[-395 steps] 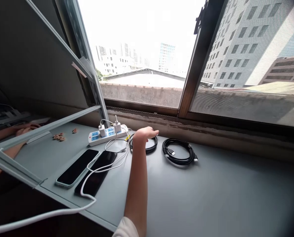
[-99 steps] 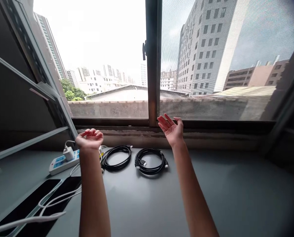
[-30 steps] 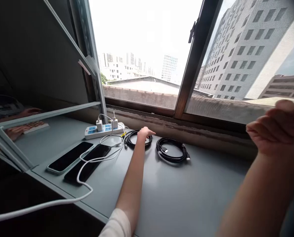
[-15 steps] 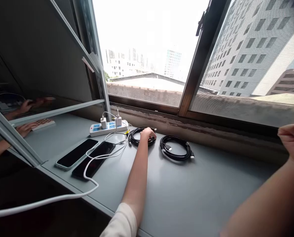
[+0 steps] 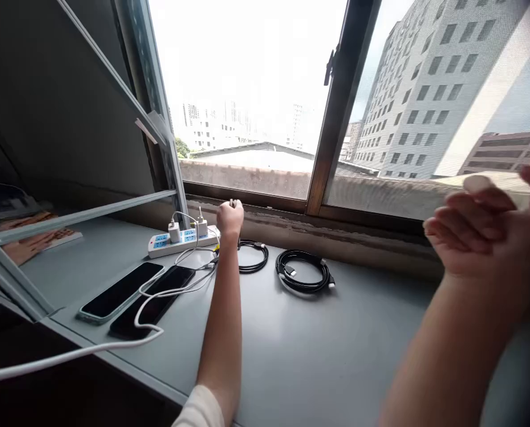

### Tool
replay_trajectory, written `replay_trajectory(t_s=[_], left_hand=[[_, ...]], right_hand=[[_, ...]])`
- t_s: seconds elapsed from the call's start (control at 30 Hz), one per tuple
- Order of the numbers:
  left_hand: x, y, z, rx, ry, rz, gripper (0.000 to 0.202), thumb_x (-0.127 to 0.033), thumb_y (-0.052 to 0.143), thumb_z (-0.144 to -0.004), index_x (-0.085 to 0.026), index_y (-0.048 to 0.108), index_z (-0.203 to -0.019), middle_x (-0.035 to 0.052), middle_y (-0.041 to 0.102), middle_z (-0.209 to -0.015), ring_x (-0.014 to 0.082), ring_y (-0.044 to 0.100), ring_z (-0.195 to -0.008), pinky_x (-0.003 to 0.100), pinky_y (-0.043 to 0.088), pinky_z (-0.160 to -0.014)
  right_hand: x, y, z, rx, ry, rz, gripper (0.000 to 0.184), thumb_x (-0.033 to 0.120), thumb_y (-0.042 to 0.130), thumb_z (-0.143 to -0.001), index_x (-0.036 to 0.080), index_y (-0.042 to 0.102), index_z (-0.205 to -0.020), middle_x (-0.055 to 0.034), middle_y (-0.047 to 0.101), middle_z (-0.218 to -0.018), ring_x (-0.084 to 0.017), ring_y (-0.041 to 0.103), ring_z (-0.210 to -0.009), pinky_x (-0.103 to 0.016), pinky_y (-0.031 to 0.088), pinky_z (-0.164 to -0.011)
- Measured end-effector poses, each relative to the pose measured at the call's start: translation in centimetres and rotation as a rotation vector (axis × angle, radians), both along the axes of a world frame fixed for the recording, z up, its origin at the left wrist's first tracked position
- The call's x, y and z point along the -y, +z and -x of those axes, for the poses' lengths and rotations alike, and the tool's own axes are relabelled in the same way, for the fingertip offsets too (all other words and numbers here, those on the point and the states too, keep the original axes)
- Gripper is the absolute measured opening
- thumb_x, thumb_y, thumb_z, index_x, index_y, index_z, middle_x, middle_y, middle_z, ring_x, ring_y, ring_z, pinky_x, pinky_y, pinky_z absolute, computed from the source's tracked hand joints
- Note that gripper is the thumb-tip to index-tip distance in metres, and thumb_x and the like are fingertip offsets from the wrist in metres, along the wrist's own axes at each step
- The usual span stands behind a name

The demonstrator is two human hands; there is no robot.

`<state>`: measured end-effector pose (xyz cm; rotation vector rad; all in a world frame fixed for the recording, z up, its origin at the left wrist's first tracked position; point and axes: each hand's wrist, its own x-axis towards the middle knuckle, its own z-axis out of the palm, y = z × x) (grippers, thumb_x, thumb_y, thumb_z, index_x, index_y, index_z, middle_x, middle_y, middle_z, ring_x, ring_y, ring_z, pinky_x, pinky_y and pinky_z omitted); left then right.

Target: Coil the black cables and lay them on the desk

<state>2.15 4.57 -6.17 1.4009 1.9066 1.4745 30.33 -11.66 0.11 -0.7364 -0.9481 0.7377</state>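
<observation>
My left hand [image 5: 229, 219] is raised over the back of the desk, closed, its back towards me. A small dark bit shows at the top of its fingers, too small to name. Just beyond my left forearm lies a coiled black cable [image 5: 266, 258], partly hidden by the arm. To its right rests a second coiled black cable [image 5: 302, 289] with pale-tipped connectors. My right hand [image 5: 478, 225] is up at the right edge, away from the desk, fingers curled into the palm and slightly blurred. Nothing shows in it.
A white power strip [image 5: 158, 251] with two chargers [image 5: 174, 232] stands at the back left of the desk [image 5: 291, 362]. White charging cables [image 5: 151, 326] cross two phones [image 5: 124, 290]. A metal shelf post [image 5: 10, 279] rises at left. Other people's hands [image 5: 22, 237] are blurred beyond it.
My left hand has lifted off the left cable coil and stands higher, still closed. My right hand has come further into view. The view has turned slightly to the right.
</observation>
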Motion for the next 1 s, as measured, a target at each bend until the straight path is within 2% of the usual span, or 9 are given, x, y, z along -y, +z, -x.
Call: replay_trajectory(t_s=[0.07,0.13,0.23,0.33,0.43,0.57,0.73,0.9,1.0], left_hand=[[1.1,1.4,0.3,0.027,0.039,-0.103,0.027,-0.035,0.041,-0.086,-0.016,0.058,-0.077,0.0037,0.06,-0.058,0.0164,0.058,-0.056,0.025,0.041,-0.054],[2.2,2.7,0.2,0.14,0.004,-0.235,0.028,-0.037,0.038,-0.087,-0.018,0.052,-0.072,-0.0014,0.051,-0.05,0.0117,0.049,-0.043,0.022,0.037,-0.046],[3.9,4.1,-0.6,0.475,-0.235,-0.423,0.024,-0.032,0.04,-0.087,-0.019,0.042,-0.066,-0.0078,0.036,-0.042,0.0066,0.031,-0.032,0.02,0.026,-0.036],[5.3,4.8,-2.2,0.637,-0.473,-0.424,0.021,-0.027,0.038,-0.089,-0.02,0.038,-0.069,-0.0096,0.034,-0.042,0.0053,0.028,-0.031,0.019,0.023,-0.034],[6.3,5.1,-4.1,0.645,-0.613,-0.391,0.022,-0.029,0.037,-0.091,-0.021,0.036,-0.07,-0.0085,0.039,-0.044,0.0057,0.034,-0.033,0.018,0.027,-0.035],[8.0,5.3,-6.4,0.561,-0.576,-0.42,0.025,-0.034,0.046,-0.088,-0.018,0.042,-0.068,-0.0057,0.044,-0.049,0.0056,0.045,-0.042,0.018,0.037,-0.045],[9.9,5.9,-7.4,0.499,-0.634,-0.407,0.029,-0.043,0.056,-0.081,-0.017,0.049,-0.07,-0.0042,0.044,-0.056,0.0061,0.048,-0.049,0.018,0.038,-0.047],[11.2,6.6,-6.9,0.461,-0.753,-0.421,0.029,-0.039,0.05,-0.087,-0.017,0.05,-0.068,-0.0033,0.046,-0.056,0.0058,0.05,-0.051,0.017,0.041,-0.049],[11.8,6.9,-6.4,0.441,-0.806,-0.401,0.032,-0.035,0.047,-0.089,-0.016,0.047,-0.063,-0.0028,0.044,-0.055,0.0058,0.048,-0.048,0.018,0.04,-0.048]], right_hand=[[-0.1,0.4,1.4,-0.103,0.102,0.03,0.039,0.038,0.03,-0.08,0.021,0.028,-0.045,0.0055,0.014,-0.03,-0.007,0.01,-0.022,-0.024,0.002,-0.027],[-0.3,0.5,2.5,-0.108,0.141,0.043,0.04,0.036,0.032,-0.082,0.02,0.031,-0.045,0.0053,0.016,-0.031,-0.006,0.012,-0.023,-0.024,0.002,-0.028],[-1.2,0.0,3.8,0.018,0.131,0.048,0.04,0.032,0.037,-0.084,0.019,0.036,-0.046,0.0056,0.019,-0.032,-0.005,0.014,-0.025,-0.025,0.003,-0.031],[-2.6,-0.9,5.2,0.223,0.073,0.096,0.037,0.031,0.051,-0.082,0.017,0.045,-0.048,0.0069,0.024,-0.034,-0.002,0.017,-0.028,-0.023,0.009,-0.034],[-4.1,-2.1,6.9,0.581,0.089,0.156,0.038,0.048,0.061,-0.077,0.014,0.059,-0.058,0.0045,0.037,-0.041,-0.004,0.03,-0.034,-0.021,0.02,-0.037],[-4.5,-3.0,9.3,0.834,0.194,0.127,0.058,0.068,0.048,-0.077,0.013,0.063,-0.067,-0.0016,0.053,-0.055,-0.01,0.044,-0.044,-0.022,0.031,-0.042],[-3.1,-2.6,10.9,0.83,0.157,-0.089,0.053,0.064,0.045,-0.083,0.016,0.052,-0.061,0.0013,0.044,-0.055,-0.01,0.041,-0.049,-0.022,0.031,-0.045],[-1.9,-1.9,10.4,0.848,0.061,-0.2,0.045,0.055,0.051,-0.085,0.016,0.053,-0.062,0.0023,0.041,-0.053,-0.009,0.04,-0.048,-0.022,0.027,-0.042],[-1.5,-1.7,10.1,0.828,0.04,-0.242,0.035,0.049,0.061,-0.081,0.016,0.061,-0.069,0.0012,0.051,-0.057,-0.011,0.05,-0.052,-0.021,0.037,-0.046]])
